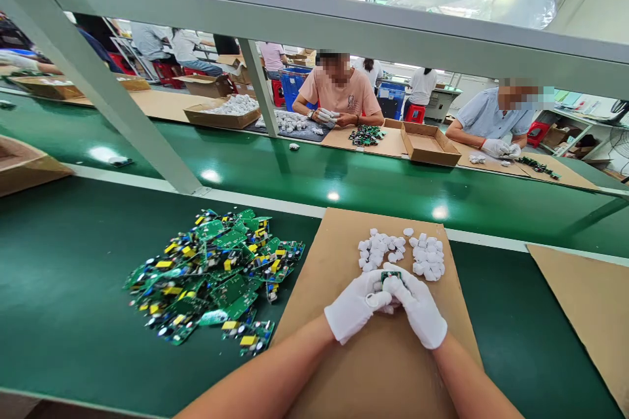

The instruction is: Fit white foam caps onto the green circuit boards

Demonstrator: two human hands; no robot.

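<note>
Both my hands wear white gloves and meet over a cardboard sheet (363,366). Between them is a small green circuit board (392,275), partly covered by the fingers. My left hand (354,304) grips it from the left, fingers curled. My right hand (417,304) closes round it from the right, its fingers pressed on the board. Just beyond the hands lie two clusters of small white plastic pieces, a left one (376,249) and a right one (428,256). To the left, a heap of green circuit boards (211,275) with yellow and blue parts covers the green tabletop.
A metal frame post (132,105) and crossbar (314,16) stand in front of me. Past a white ledge runs a green surface (295,177), where two people work with white pieces and boards. A cardboard tray (430,144) sits there. Another cardboard sheet (590,301) lies at right.
</note>
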